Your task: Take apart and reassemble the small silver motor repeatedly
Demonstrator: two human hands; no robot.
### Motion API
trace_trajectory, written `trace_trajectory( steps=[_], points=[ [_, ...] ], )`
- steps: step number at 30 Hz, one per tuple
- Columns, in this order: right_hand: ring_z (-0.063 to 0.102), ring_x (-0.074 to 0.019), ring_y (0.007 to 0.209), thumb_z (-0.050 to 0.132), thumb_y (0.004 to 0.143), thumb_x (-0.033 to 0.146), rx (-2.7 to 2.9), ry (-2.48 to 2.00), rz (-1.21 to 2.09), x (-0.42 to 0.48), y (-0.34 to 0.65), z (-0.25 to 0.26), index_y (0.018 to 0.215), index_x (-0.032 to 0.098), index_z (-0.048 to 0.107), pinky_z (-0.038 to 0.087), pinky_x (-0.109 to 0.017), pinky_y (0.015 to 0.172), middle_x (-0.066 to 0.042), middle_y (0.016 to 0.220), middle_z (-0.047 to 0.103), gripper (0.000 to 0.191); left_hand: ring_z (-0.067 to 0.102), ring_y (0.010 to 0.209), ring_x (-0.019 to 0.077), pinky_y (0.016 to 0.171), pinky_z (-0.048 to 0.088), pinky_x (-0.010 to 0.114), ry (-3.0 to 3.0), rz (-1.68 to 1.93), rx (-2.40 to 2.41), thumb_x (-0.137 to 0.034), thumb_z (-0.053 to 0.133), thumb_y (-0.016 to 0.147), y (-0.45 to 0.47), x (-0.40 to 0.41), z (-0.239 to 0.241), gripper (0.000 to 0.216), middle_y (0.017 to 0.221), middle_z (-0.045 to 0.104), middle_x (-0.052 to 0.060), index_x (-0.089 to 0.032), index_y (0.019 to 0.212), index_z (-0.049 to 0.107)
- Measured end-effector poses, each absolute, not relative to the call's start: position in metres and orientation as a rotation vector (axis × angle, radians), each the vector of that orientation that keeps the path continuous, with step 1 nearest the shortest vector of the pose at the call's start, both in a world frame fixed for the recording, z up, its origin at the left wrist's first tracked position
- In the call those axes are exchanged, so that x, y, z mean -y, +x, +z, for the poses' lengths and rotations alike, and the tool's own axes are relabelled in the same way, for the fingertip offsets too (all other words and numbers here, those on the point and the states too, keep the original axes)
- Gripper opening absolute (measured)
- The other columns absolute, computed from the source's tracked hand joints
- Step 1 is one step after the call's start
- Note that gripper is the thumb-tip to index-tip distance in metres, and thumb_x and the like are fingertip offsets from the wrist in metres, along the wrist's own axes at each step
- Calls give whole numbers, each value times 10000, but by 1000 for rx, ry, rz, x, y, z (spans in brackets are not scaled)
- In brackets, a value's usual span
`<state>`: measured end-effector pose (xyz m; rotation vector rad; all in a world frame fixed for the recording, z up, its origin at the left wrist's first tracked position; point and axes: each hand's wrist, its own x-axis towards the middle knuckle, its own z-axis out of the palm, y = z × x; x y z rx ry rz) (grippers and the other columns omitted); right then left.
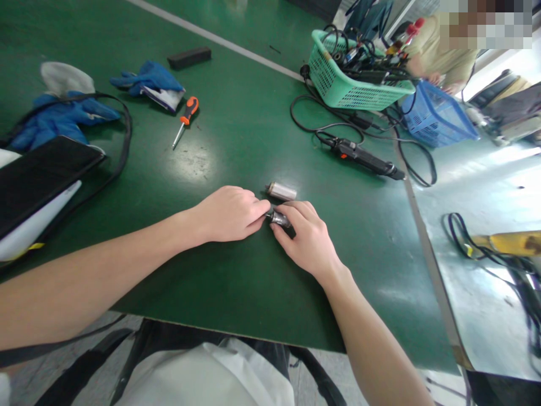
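My right hand [307, 234] is closed around a small metal cylindrical part [279, 219], thumb on the near side and fingers on the far side. My left hand [236, 214] has its fingers pinched together at the left end of that same part, where a small dark piece shows; the fingertips partly hide it. Just beyond both hands, a second silver cylinder [282, 192] with a narrow dark tip lies on its side on the green table [236, 282].
An orange-handled screwdriver [189, 113], blue gloves [152, 79] and a dark block [189, 57] lie at the far left. A black power screwdriver [363, 158] with a looped cord rests right, near a green basket [359, 93] and a blue basket [439, 115]. A person [443, 56] sits beyond.
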<state>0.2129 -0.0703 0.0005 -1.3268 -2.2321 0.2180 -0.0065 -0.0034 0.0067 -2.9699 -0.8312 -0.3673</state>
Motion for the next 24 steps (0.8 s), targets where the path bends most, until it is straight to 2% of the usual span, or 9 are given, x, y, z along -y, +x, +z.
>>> trace_trajectory(
  steps=[24],
  points=[
    [632, -293, 1083, 604, 986, 242, 2225, -1326, 223, 70, 212, 0, 1205, 215, 660, 565, -499, 966, -119, 1152, 703, 227, 677, 675, 210, 625, 453, 314, -2970, -355, 834, -303, 512, 994, -7, 4, 7, 223, 760, 696, 63, -166, 919, 671]
  ],
)
